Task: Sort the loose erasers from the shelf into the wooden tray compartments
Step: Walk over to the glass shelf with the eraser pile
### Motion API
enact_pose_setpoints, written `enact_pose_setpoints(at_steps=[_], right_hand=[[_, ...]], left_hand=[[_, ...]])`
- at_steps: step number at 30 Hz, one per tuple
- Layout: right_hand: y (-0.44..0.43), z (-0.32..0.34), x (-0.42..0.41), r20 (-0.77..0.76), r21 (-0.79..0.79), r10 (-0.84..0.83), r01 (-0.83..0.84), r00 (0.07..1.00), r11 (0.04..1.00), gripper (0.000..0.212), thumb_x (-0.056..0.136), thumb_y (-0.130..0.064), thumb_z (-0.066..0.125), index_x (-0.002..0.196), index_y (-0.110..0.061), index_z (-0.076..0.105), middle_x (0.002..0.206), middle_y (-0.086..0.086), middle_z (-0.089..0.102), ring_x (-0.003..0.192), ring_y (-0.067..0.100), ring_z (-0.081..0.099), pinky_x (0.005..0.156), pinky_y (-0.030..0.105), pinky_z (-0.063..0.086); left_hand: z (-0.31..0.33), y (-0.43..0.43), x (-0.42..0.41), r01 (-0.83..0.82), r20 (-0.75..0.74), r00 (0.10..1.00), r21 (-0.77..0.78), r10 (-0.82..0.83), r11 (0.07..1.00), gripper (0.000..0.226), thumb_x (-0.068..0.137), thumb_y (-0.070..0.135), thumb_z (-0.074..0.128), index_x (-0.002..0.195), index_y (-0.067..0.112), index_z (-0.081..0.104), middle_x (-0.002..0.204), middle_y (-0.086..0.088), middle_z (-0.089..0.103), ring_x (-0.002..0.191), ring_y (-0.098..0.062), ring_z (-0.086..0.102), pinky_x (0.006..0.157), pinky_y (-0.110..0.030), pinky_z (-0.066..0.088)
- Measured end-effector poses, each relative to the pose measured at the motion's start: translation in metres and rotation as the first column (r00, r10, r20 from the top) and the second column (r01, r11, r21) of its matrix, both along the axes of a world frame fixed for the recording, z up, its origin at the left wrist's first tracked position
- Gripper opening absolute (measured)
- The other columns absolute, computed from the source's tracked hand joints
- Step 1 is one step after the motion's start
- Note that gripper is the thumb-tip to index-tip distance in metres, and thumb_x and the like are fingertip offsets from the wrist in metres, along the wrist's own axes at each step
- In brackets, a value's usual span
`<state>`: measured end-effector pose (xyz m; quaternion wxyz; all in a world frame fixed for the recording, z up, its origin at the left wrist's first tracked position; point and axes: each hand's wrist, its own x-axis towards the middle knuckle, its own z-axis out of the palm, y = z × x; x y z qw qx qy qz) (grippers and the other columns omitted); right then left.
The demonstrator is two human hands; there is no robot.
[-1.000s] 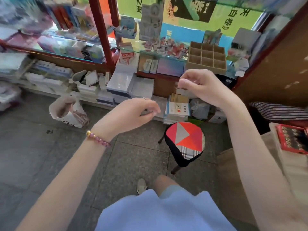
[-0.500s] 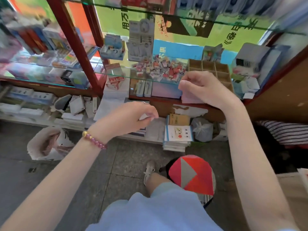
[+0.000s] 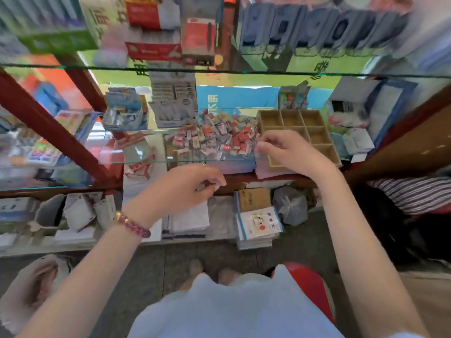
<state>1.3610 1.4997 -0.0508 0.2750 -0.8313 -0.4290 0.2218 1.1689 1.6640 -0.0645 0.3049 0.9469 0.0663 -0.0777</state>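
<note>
A heap of loose erasers point(image 3: 214, 137) in red, white and grey wrappers lies on the glass shelf point(image 3: 146, 161). Right of the heap stands the wooden tray point(image 3: 302, 126); the compartments I can see hold nothing. My right hand point(image 3: 290, 152) hovers over the tray's front left corner, fingers loosely curled, fingertips at the heap's right edge, nothing visibly held. My left hand point(image 3: 180, 189) hangs below and in front of the shelf edge with fingers loosely curled and nothing in it. The tray's front left compartments are hidden by my right hand.
An upper glass shelf point(image 3: 219, 70) with boxes runs just above the heap. A slanted red frame post point(image 3: 48, 123) stands to the left. Card packs point(image 3: 173, 103) sit behind the erasers. Notebook stacks point(image 3: 256, 225) lie below, and a red stool point(image 3: 310, 286) is by my legs.
The view has tilted up and closer to the shelf. My right hand has come down over the tray's front corner beside the heap. My left hand has risen toward the shelf edge.
</note>
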Motion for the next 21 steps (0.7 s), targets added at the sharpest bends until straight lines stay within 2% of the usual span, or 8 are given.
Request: enact_pose_setpoints(at_steps=[4,8,11,14,18,21], right_hand=[[0.004,-0.008,0.013,-0.083,-0.033,-0.132,0.13,0.988,0.991,0.019,0.097,-0.03,0.048,0.092,-0.02,0.065,0.088,-0.01,0.064,0.081,0.001,0.056,0.073,0.022,0.043],[-0.01,-0.018,0.037,-0.08,-0.079,-0.236,0.23,0.968,0.97,0.019,0.096,-0.028,0.05,0.087,-0.023,0.065,0.09,-0.011,0.065,0.083,-0.003,0.056,0.073,0.021,0.043],[-0.012,-0.027,0.053,-0.093,-0.098,-0.294,0.285,0.951,0.953,0.018,0.096,-0.028,0.051,0.085,-0.025,0.065,0.092,-0.012,0.065,0.088,-0.001,0.057,0.077,0.021,0.044],[-0.005,-0.038,0.07,-0.125,-0.089,-0.312,0.303,0.942,0.949,0.018,0.096,-0.028,0.051,0.087,-0.025,0.066,0.09,-0.013,0.064,0.089,0.0,0.057,0.079,0.023,0.045],[0.006,-0.056,0.103,-0.112,-0.142,-0.28,0.264,0.953,0.954,0.022,0.097,-0.031,0.049,0.093,-0.018,0.067,0.093,-0.004,0.066,0.09,0.011,0.06,0.082,0.034,0.047],[0.01,-0.075,0.146,-0.182,-0.158,-0.275,0.248,0.944,0.956,0.022,0.097,-0.032,0.048,0.092,-0.021,0.066,0.095,-0.004,0.067,0.094,0.012,0.061,0.085,0.033,0.046]], left_hand=[[-0.008,0.033,0.04,0.107,0.032,0.994,0.03,-0.108,0.994,0.025,0.092,0.018,0.053,0.111,0.029,0.065,0.108,0.015,0.065,0.099,-0.005,0.06,0.082,-0.024,0.048],[-0.012,0.052,0.071,0.162,0.058,0.985,-0.02,-0.16,0.987,0.024,0.093,0.021,0.053,0.112,0.03,0.064,0.109,0.016,0.065,0.099,-0.004,0.059,0.087,-0.03,0.05],[-0.017,0.058,0.088,0.193,0.079,0.979,-0.037,-0.189,0.981,0.023,0.092,0.021,0.053,0.11,0.031,0.063,0.107,0.015,0.065,0.097,-0.005,0.061,0.085,-0.034,0.052],[-0.023,0.057,0.102,0.182,0.088,0.981,-0.118,-0.172,0.976,0.023,0.091,0.019,0.054,0.108,0.031,0.064,0.102,0.014,0.065,0.092,-0.006,0.061,0.082,-0.035,0.052],[-0.041,0.058,0.125,0.146,0.044,0.989,-0.126,-0.142,0.981,0.024,0.092,0.02,0.055,0.11,0.033,0.063,0.105,0.017,0.062,0.096,-0.004,0.059,0.085,-0.034,0.051],[-0.055,0.06,0.155,0.11,0.049,0.993,-0.169,-0.103,0.979,0.025,0.092,0.021,0.055,0.111,0.035,0.062,0.11,0.02,0.061,0.102,-0.002,0.058,0.089,-0.031,0.049]])
